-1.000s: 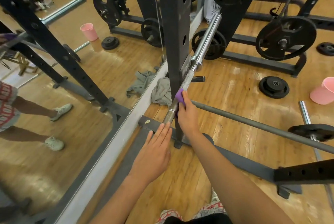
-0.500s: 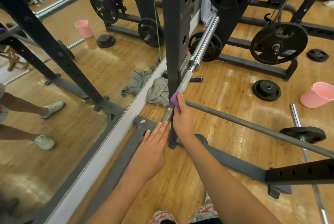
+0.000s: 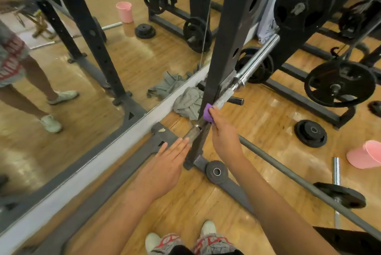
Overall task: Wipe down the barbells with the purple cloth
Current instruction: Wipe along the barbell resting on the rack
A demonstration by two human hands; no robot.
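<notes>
A steel barbell (image 3: 247,73) runs diagonally from the rack upright toward me, its knurled shaft dull and its far sleeve shiny. My right hand (image 3: 223,133) grips the purple cloth (image 3: 207,113) wrapped round the shaft beside the black upright. My left hand (image 3: 165,170) is flat with straight fingers, its fingertips just short of the bar's near end (image 3: 191,133); whether they touch it is unclear. A second, grey barbell (image 3: 288,170) lies across the floor to the right with a plate on it.
The black rack upright (image 3: 231,44) stands right beside the bar. A wall mirror (image 3: 61,69) fills the left. A grey rag (image 3: 188,102) lies at the mirror's base. Loose plates (image 3: 310,133) and pink cups (image 3: 365,154) sit on the wooden floor; loaded plate racks stand behind.
My right hand with the purple cloth has slid a little up the bar toward the upright. My left hand stays flat near the bar's end. The view has tilted down.
</notes>
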